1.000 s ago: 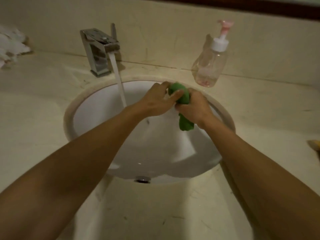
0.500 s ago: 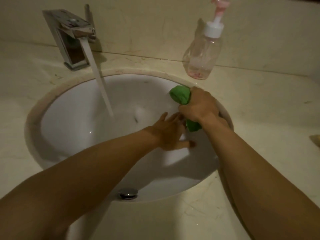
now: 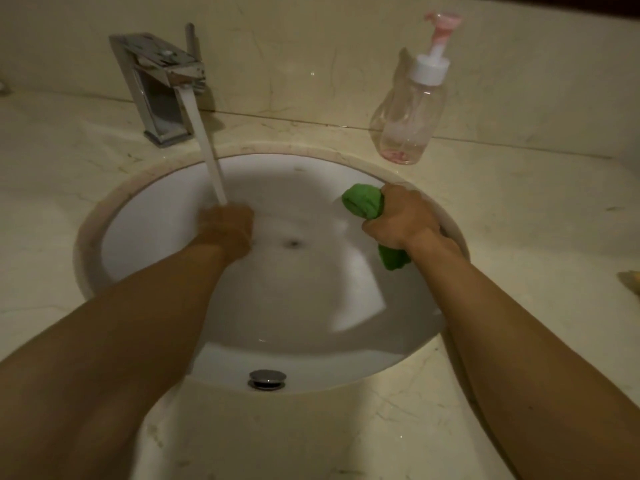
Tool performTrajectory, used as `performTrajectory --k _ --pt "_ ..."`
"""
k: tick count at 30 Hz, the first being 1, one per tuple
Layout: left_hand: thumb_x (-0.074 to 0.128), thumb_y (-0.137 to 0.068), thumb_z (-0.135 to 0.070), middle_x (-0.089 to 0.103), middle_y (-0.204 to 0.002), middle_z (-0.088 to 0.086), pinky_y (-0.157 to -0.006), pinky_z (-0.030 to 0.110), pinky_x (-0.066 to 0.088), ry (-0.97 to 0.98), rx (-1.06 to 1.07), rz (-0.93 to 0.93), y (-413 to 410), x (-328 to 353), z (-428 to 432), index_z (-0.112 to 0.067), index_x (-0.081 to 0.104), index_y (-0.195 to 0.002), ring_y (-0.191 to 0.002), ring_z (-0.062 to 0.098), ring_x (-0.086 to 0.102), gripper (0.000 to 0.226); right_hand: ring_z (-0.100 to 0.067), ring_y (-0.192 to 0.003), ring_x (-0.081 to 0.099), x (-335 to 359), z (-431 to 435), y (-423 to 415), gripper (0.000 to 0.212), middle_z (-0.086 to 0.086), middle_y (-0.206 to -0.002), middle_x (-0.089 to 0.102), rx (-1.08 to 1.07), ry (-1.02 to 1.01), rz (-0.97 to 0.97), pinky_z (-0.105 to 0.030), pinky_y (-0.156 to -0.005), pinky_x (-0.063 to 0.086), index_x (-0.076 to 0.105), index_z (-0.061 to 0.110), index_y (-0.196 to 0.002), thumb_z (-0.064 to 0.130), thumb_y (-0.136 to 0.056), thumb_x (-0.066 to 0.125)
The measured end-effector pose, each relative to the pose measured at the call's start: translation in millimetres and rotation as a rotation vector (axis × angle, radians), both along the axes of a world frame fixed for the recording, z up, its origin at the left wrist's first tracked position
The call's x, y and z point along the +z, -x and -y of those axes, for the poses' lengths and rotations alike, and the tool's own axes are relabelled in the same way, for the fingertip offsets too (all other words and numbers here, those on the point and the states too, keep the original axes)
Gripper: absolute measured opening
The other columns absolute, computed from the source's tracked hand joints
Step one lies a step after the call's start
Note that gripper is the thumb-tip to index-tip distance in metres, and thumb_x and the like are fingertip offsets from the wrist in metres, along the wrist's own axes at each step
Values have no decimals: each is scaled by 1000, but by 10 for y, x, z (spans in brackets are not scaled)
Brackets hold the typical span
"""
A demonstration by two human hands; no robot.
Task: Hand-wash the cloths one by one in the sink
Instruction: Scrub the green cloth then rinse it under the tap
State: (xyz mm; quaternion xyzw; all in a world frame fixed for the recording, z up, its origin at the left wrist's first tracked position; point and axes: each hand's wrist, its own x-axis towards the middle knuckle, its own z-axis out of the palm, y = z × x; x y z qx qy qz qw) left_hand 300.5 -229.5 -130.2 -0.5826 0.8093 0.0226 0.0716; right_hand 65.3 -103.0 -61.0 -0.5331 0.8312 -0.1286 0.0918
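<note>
A wrung, bunched green cloth (image 3: 362,202) is gripped in my right hand (image 3: 401,218) at the right side of the white sink (image 3: 304,181). Its ends stick out above and below my fist. My left hand (image 3: 227,226) is apart from the cloth, in the middle of the basin and right under the running water stream (image 3: 211,157). It is blurred and holds nothing.
The chrome faucet (image 3: 159,84) stands at the back left and is running. A clear pump soap bottle (image 3: 408,119) stands on the marble counter at the back right. The drain plug (image 3: 267,379) sits at the basin's near side. A yellowish object (image 3: 631,278) lies at the right edge.
My left hand let go of the cloth and moved left under the water stream. My right hand kept its grip on the cloth at the sink's right side.
</note>
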Motion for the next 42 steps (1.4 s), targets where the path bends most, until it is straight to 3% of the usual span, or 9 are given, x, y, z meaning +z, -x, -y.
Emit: performTrajectory --k 3,8,12,17,23,26,30,37,42 --pt "55 -96 -24 47 -142 15 -107 51 38 77 -51 96 291 101 -131 -13 51 -136 -133 37 44 43 -23 -85 53 2 -4 5 31 -3 -95 57 -2 12 3 -31 -72 37 57 15 -114 25 -87 71" --pt "35 -104 -43 38 -149 7 -110 51 30 12 -474 -269 862 -31 -520 -22 43 -143 -136 29 38 45 -23 -89 49 -7 10 9 42 -4 -102 53 12 48 -46 -32 -74 36 55 14 -120 31 -86 73" --pt "33 -101 -60 28 -158 5 -112 60 24 -117 -790 -242 1079 -138 -836 -20 32 -151 -144 27 28 64 -22 -90 47 -24 12 0 46 -3 -102 50 22 46 -64 -32 -74 36 55 14 -122 31 -84 74" --pt "27 -96 -72 16 -165 3 -117 57 17 -37 -706 -114 860 -288 -652 -30 18 -157 -150 26 18 74 -23 -89 51 -28 13 -1 41 -4 -99 53 36 23 -37 -33 -74 37 55 14 -117 32 -84 74" --pt "31 -106 -49 49 -142 14 -104 43 41 147 -107 142 163 -214 -104 -16 47 -140 -130 36 47 51 -23 -81 55 -25 19 -10 30 1 -84 54 17 1 -29 -31 -69 39 56 17 -107 30 -85 72" --pt "49 -102 -26 63 -129 12 -90 32 45 11 42 -19 -5 -180 -45 -11 65 -124 -119 31 58 31 -24 -83 55 -27 16 -2 31 -5 -95 60 7 4 -22 -31 -70 39 57 15 -111 29 -86 71" --pt "44 -100 -39 58 -133 7 -97 40 42 139 -136 71 369 -77 -164 -18 63 -123 -123 32 54 37 -29 -96 59 -20 20 5 42 -11 -112 62 -25 63 -15 -33 -75 39 53 12 -121 27 -86 71" --pt "35 -95 -69 15 -163 4 -116 65 13 -73 -646 -352 1113 -186 -854 -23 16 -156 -151 25 10 79 -27 -92 50 38 28 -1 47 -7 -103 55 -95 199 108 -34 -76 36 46 14 -123 25 -85 73" --pt "26 -92 -77 12 -165 0 -117 68 0 -70 -685 -179 1127 -320 -820 -24 13 -158 -153 23 4 85 -31 -98 59 -11 72 10 40 -11 -112 61 -36 225 83 -32 -75 38 57 16 -116 27 -82 75"
